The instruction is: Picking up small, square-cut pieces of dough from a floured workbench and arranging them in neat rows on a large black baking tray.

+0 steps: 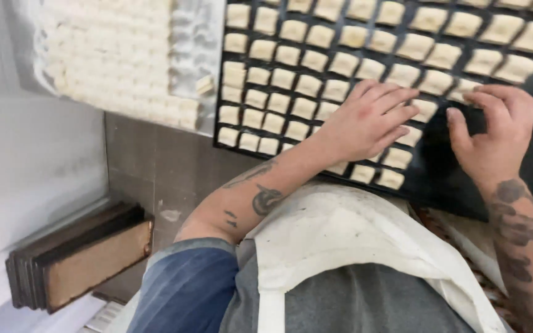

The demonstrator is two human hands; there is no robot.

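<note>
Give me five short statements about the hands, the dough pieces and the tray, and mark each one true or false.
1. The dough squares lie in rows on a dark tray. True.
2. The left hand rests flat on dough pieces. True.
3. The right hand grips a rolling pin. False: it holds no tool; its fingers curl down at the tray beside the dough.
4. A slab of uncut-looking scored dough lies left of the tray. True.
5. The tray is completely filled with dough. False: a bare dark patch shows near the right hand.
</note>
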